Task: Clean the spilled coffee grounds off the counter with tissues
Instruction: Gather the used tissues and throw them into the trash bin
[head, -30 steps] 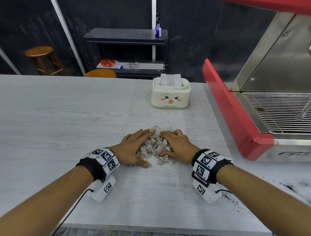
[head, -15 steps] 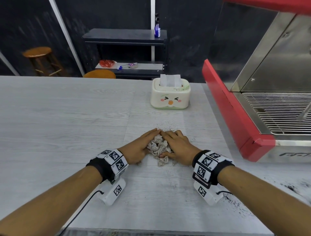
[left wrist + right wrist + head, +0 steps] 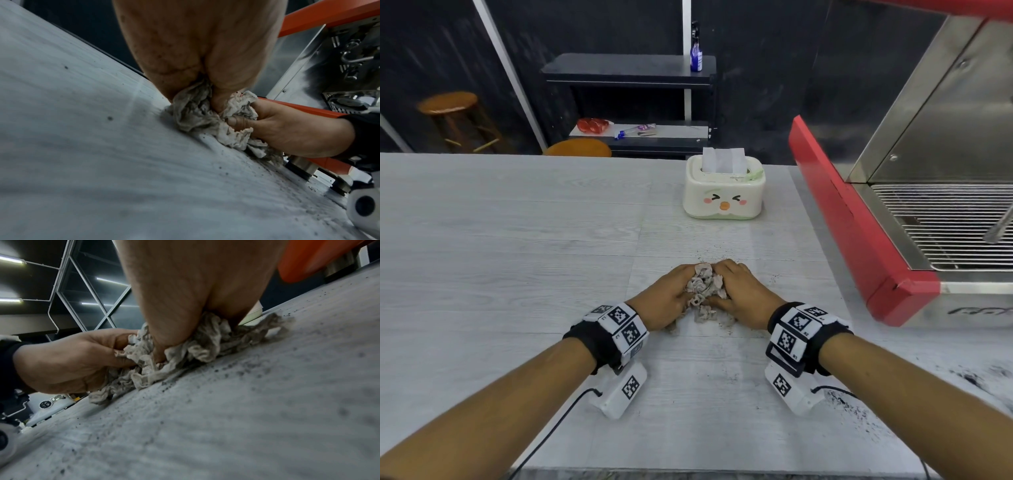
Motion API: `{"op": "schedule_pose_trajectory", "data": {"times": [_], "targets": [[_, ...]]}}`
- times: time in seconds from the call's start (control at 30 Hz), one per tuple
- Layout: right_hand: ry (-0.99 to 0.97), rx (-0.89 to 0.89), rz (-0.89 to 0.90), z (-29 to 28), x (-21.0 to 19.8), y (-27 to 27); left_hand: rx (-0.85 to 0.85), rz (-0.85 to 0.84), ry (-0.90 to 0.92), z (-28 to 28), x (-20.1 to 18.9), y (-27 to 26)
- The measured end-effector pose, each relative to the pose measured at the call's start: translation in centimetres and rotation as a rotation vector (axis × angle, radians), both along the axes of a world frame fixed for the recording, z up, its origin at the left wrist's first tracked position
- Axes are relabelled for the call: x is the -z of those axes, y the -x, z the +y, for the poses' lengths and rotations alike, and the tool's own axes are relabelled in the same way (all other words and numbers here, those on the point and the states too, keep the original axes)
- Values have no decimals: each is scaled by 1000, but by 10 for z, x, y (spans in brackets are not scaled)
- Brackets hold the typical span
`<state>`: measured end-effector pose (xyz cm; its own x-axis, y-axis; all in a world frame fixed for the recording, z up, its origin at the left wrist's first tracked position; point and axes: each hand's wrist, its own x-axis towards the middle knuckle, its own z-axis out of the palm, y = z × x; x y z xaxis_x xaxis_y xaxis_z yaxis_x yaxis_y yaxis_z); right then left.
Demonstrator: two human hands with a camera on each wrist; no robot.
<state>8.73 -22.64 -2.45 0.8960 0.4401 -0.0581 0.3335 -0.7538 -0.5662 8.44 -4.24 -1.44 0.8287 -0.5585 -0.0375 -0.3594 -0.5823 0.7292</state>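
Here, both hands squeeze one dirty wad of tissues (image 3: 703, 291) on the gray counter (image 3: 517, 257). The wad sits in front of the tissue box (image 3: 723, 195), nearer to the person, and well apart from it. The left hand (image 3: 666, 298) is on the wad's left side, and its fingers curl around the paper and pinch it. The right hand (image 3: 743, 294) is on the wad's right side, with its fingers curled into the paper the same way. The two hands almost touch at the far end of the wad, on the box side. The tissues are crumpled and stained gray-brown, and they rest on the counter.

Small dark coffee grounds (image 3: 236, 369) lie sprinkled on the counter right beside the wad. More coffee grounds sit farther from the box, near the person's right arm. A red coffee machine (image 3: 859, 233) stands to the right of the tissue box. One clean white tissue sticks up out of the box.
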Motion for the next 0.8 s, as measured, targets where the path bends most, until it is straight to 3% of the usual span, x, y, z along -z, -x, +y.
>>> {"op": "schedule_pose_trajectory", "data": {"times": [0.4, 0.6, 0.8], "targets": [[-116, 78, 89, 4, -9, 8, -86, 105, 115, -1, 0, 3], [-195, 71, 161, 2, -18, 15, -151, 261, 333, -1, -1, 11], [-273, 68, 140, 3, -28, 27, -206, 307, 540, -4, -15, 28]]}}
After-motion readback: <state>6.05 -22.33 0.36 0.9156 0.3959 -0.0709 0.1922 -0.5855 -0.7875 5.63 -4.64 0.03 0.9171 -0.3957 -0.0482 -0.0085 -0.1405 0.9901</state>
